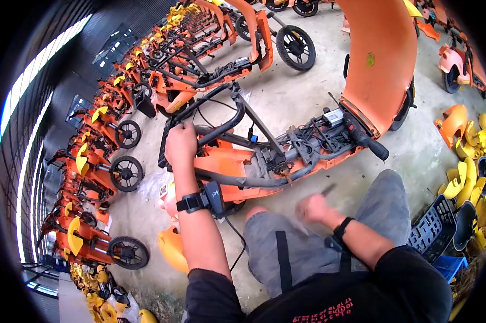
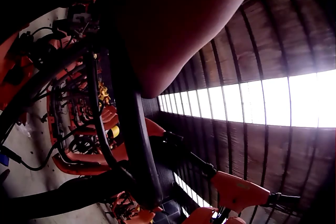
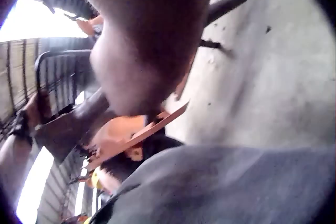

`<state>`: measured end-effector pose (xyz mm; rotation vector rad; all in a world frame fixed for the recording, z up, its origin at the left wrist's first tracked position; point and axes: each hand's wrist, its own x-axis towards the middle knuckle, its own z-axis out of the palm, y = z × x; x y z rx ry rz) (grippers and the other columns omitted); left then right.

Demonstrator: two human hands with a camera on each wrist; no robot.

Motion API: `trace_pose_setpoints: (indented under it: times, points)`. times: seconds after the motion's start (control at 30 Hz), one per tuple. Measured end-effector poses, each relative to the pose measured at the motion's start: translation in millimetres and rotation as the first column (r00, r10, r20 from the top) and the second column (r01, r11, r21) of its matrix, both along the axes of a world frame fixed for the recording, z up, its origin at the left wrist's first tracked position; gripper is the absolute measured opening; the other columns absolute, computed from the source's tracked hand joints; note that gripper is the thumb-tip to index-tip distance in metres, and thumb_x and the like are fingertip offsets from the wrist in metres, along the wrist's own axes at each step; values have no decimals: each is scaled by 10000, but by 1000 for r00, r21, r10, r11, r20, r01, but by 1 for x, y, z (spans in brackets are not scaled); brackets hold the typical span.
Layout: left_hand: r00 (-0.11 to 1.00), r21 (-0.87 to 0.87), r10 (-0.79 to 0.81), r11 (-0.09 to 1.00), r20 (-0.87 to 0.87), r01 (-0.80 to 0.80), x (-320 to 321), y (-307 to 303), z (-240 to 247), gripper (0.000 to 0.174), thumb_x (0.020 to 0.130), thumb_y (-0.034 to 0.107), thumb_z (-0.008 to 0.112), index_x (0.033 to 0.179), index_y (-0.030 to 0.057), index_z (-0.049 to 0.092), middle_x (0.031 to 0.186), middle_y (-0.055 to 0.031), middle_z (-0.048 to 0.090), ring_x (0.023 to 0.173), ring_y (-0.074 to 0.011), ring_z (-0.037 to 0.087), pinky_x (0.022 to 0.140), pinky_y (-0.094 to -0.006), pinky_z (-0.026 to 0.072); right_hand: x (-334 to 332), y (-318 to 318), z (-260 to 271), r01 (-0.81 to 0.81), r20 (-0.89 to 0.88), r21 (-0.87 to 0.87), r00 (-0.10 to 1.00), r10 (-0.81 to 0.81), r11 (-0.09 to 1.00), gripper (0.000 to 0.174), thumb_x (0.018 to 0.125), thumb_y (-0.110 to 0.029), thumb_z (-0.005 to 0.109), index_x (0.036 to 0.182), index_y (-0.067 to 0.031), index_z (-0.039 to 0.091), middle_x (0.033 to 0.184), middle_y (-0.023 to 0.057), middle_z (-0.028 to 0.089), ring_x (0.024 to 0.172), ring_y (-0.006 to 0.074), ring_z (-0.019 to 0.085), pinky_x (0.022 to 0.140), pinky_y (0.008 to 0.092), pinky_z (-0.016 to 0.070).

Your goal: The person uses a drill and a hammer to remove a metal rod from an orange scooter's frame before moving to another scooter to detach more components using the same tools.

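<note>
A partly stripped orange scooter lies in front of me, its black tube frame and wiring bare. My left hand grips the dark frame at the scooter's rear; in the left wrist view the black tube runs under that hand. Low over my lap, my right hand holds a cleaver-like tool, blurred in the head view. From the right wrist I see its broad dark blade on one side of the fist and the handle end on the other.
A handlebar grip and a large curved orange panel are at the scooter's front. Beyond stand rows of orange scooters. Yellow body parts and a black crate lie at right. My knees are close to the scooter.
</note>
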<state>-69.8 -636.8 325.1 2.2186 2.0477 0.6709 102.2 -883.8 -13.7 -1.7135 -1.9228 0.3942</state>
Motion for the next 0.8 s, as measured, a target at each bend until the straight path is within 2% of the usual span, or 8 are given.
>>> trace_pose_setpoints:
  times: [0.03,0.2,0.27,0.43,0.53,0.6,0.67,0.8]
  points:
    - [1000,18,-11,1000,0,11,0,-3,0,445,880,405,446,1034,82,710,1094,-208,664,1054,-388,620,906,-451,478,7,8,-10,330,178,-136,936,-304,934,125,677,-243,646,753,-154,689,736,79,687,683,289,670,592,406,523]
    - [1000,19,-2,1000,4,2,-3,1,-1,450,881,417,447,1032,85,711,1090,-213,665,1048,-383,625,901,-447,480,18,6,-25,437,25,-116,899,-438,892,183,739,-295,617,806,-154,712,814,116,706,769,316,684,661,414,556]
    - [1000,18,6,1000,5,-6,1,-1,1,455,889,429,445,1025,88,714,1085,-212,667,1045,-380,626,902,-448,479,9,1,-23,359,-75,15,931,-357,933,149,692,-250,636,775,-138,690,759,104,691,722,303,674,630,415,543]
    - [1000,7,3,1000,-1,-3,2,-3,1,448,896,431,451,1017,90,715,1083,-210,669,1043,-381,627,904,-453,475,-13,-7,33,-360,-91,333,908,410,871,149,590,-205,662,726,-144,657,676,51,652,624,268,641,567,420,506]
    - [1000,26,-4,1000,16,4,2,-2,1,445,893,426,456,1024,86,712,1089,-216,665,1048,-385,624,904,-456,475,-8,-4,38,-417,-114,381,865,489,825,158,621,-238,671,745,-141,672,720,57,672,651,277,648,584,406,515]
    - [1000,23,-6,1000,2,6,2,-3,0,446,893,424,454,1030,85,710,1094,-216,663,1051,-386,623,905,-458,475,8,9,-25,102,47,115,993,-108,988,105,643,-190,647,730,-133,662,707,87,653,629,305,630,566,415,511]
    - [1000,35,-9,999,-10,9,0,-3,0,448,892,421,453,1036,84,709,1099,-216,662,1054,-387,621,905,-460,475,29,8,-42,424,-78,172,905,-417,889,104,666,-178,623,736,-112,664,751,123,669,678,342,647,613,438,532]
    - [1000,10,-15,1000,-5,15,-1,2,-3,446,888,412,445,1038,83,705,1098,-222,658,1051,-396,618,908,-464,473,29,8,-36,600,-74,-93,791,-607,794,198,650,-255,664,800,-133,703,779,117,691,750,324,673,691,420,555]
